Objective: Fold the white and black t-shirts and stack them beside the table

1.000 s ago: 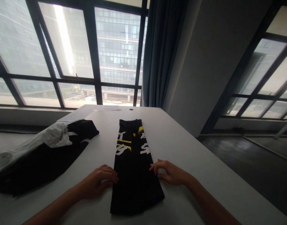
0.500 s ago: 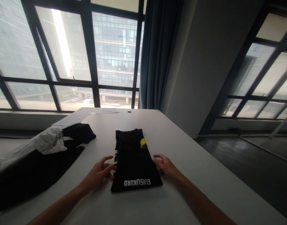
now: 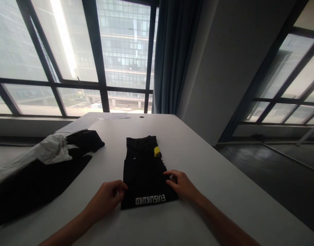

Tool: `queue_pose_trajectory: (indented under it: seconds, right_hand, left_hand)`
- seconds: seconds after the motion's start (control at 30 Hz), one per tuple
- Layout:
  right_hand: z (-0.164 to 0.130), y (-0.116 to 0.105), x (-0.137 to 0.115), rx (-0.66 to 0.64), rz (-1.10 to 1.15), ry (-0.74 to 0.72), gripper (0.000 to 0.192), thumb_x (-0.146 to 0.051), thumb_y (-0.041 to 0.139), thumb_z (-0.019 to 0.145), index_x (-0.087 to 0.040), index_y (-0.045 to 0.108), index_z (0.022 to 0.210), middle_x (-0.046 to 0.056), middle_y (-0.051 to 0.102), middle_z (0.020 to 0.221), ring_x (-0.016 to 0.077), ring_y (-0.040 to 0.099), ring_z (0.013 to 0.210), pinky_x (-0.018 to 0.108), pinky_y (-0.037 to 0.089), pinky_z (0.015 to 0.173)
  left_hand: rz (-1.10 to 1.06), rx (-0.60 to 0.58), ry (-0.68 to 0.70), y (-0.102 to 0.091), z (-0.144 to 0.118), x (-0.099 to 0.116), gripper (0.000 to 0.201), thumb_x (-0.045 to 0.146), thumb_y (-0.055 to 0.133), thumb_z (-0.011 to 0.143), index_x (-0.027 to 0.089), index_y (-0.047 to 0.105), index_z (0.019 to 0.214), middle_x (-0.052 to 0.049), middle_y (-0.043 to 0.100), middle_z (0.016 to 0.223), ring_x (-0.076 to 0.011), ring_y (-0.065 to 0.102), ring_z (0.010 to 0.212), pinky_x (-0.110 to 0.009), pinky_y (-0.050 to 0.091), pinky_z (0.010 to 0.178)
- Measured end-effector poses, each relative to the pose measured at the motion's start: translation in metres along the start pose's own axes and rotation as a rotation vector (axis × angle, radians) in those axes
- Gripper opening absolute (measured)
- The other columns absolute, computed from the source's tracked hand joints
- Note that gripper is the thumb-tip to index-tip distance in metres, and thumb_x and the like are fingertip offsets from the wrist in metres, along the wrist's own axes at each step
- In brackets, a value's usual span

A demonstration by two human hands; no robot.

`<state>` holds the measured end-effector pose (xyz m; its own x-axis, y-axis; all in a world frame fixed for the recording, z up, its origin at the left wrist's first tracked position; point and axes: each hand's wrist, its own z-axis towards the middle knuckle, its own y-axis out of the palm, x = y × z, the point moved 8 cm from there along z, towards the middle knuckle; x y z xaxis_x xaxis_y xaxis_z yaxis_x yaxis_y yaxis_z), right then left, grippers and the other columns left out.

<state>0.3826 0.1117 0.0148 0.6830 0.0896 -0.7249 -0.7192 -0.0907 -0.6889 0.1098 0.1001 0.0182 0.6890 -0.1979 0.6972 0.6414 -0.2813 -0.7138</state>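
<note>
Black folded garment point(image 3: 144, 171) lies flat on white table point(image 3: 198, 153), near the middle, slightly toward the near edge. White lettering runs along its near hem, upside down to the wearer; small yellow patch at its far right part. Left hand point(image 3: 108, 198) sits at the near left corner of the garment, fingers curled, tips touching or pinching the fabric edge; can't tell if it actually has hold of the cloth. Right hand point(image 3: 182, 186) rests on the garment's right edge, fingers loosely bent, fingertips on the cloth, palm on the table just beside it; not clearly gripping anything. Both forearms come in from the near edge.

Left side of table: pile of clothes point(image 3: 41, 167), mostly black with a crumpled white piece on top, well apart from the folded garment. Far end of table: sheets of paper point(image 3: 95, 119) lying flat, and a small dark round spot near them. Beyond the table, large windows point(image 3: 69, 58) with dark frames, building outside. Blue-grey curtain point(image 3: 174, 58) hangs right of the windows, next to a grey wall.
</note>
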Motion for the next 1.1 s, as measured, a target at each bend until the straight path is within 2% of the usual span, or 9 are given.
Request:
queue_pose_trajectory:
  seconds: [0.13, 0.27, 0.4, 0.53, 0.7, 0.83, 0.93, 1.0, 1.1]
  right_hand:
    - [-0.002, 0.002, -0.004, -0.048, -0.049, -0.022, 0.028, -0.020, 0.057, 0.076, -0.018, 0.071, 0.101, 0.005, 0.070, 0.099, 0.0166, 0.061, 0.074, 0.031, 0.051, 0.073]
    - [-0.004, -0.005, -0.005, -0.040, -0.113, -0.059, 0.030, -0.017, 0.050, 0.081, -0.017, 0.072, 0.101, 0.007, 0.069, 0.103, 0.0182, 0.062, 0.082, 0.031, 0.051, 0.080]
    - [-0.004, -0.009, 0.000, -0.072, -0.249, -0.152, 0.046, -0.008, 0.042, 0.080, -0.020, 0.069, 0.116, 0.008, 0.062, 0.120, 0.0191, 0.061, 0.103, 0.030, 0.049, 0.090]
    - [-0.001, -0.009, 0.005, -0.029, -0.385, -0.188, 0.052, -0.011, 0.046, 0.084, -0.024, 0.059, 0.133, 0.007, 0.051, 0.139, 0.0221, 0.050, 0.124, 0.036, 0.043, 0.103]
    - [0.003, 0.002, -0.006, -0.015, -0.410, -0.285, 0.035, -0.019, 0.046, 0.091, -0.024, 0.070, 0.116, 0.008, 0.052, 0.141, 0.0251, 0.044, 0.131, 0.044, 0.037, 0.109]
    - [-0.001, -0.003, -0.016, 0.003, -0.342, -0.357, 0.029, -0.016, 0.046, 0.089, -0.022, 0.072, 0.099, 0.008, 0.057, 0.135, 0.0254, 0.044, 0.132, 0.049, 0.034, 0.110]
    - [-0.011, -0.010, -0.028, -0.100, -0.213, -0.380, 0.026, -0.012, 0.047, 0.085, -0.021, 0.070, 0.093, 0.007, 0.063, 0.128, 0.0251, 0.043, 0.134, 0.051, 0.028, 0.114]
    - [-0.019, -0.014, -0.038, -0.206, -0.130, -0.362, 0.025, -0.012, 0.048, 0.084, -0.022, 0.070, 0.093, 0.006, 0.068, 0.119, 0.0243, 0.048, 0.130, 0.051, 0.025, 0.116]
    - [-0.032, -0.020, -0.054, -0.345, -0.019, -0.306, 0.024, -0.018, 0.050, 0.086, -0.021, 0.072, 0.096, 0.007, 0.070, 0.113, 0.0239, 0.058, 0.118, 0.047, 0.035, 0.110]
  left_hand:
    - [0.078, -0.042, -0.003, 0.004, -0.003, 0.002, 0.028, 0.028, 0.049, 0.080, 0.021, 0.074, 0.092, -0.002, 0.072, 0.082, -0.0194, 0.062, 0.071, -0.030, 0.046, 0.066]
    - [0.174, -0.067, 0.146, 0.005, -0.004, 0.008, 0.028, 0.023, 0.048, 0.082, 0.025, 0.075, 0.091, -0.003, 0.072, 0.092, -0.0205, 0.065, 0.083, -0.031, 0.050, 0.075]
    - [0.266, -0.023, 0.361, -0.002, -0.003, 0.008, 0.033, 0.017, 0.051, 0.080, 0.029, 0.073, 0.102, -0.004, 0.066, 0.118, -0.0244, 0.059, 0.109, -0.039, 0.049, 0.093]
    - [0.347, 0.032, 0.392, -0.005, 0.008, -0.007, 0.036, 0.023, 0.050, 0.088, 0.033, 0.067, 0.118, -0.002, 0.055, 0.141, -0.0290, 0.047, 0.130, -0.052, 0.043, 0.103]
    - [0.379, 0.037, 0.495, 0.003, 0.016, -0.008, 0.029, 0.019, 0.048, 0.091, 0.028, 0.072, 0.104, -0.002, 0.065, 0.130, -0.0241, 0.051, 0.129, -0.051, 0.033, 0.112]
    - [0.332, 0.014, 0.555, 0.001, 0.011, 0.000, 0.028, 0.017, 0.046, 0.092, 0.025, 0.071, 0.102, -0.003, 0.072, 0.118, -0.0200, 0.058, 0.121, -0.045, 0.032, 0.113]
    - [0.275, -0.080, 0.593, -0.002, 0.000, 0.014, 0.026, 0.018, 0.046, 0.092, 0.024, 0.070, 0.102, -0.004, 0.074, 0.112, -0.0195, 0.064, 0.111, -0.041, 0.038, 0.108]
    - [0.233, -0.144, 0.567, -0.008, -0.008, 0.023, 0.026, 0.021, 0.047, 0.092, 0.025, 0.070, 0.103, -0.004, 0.075, 0.105, -0.0190, 0.067, 0.102, -0.036, 0.045, 0.100]
    - [0.168, -0.220, 0.496, -0.018, -0.018, 0.033, 0.025, 0.027, 0.048, 0.093, 0.027, 0.072, 0.102, -0.003, 0.075, 0.096, -0.0178, 0.067, 0.091, -0.029, 0.048, 0.089]
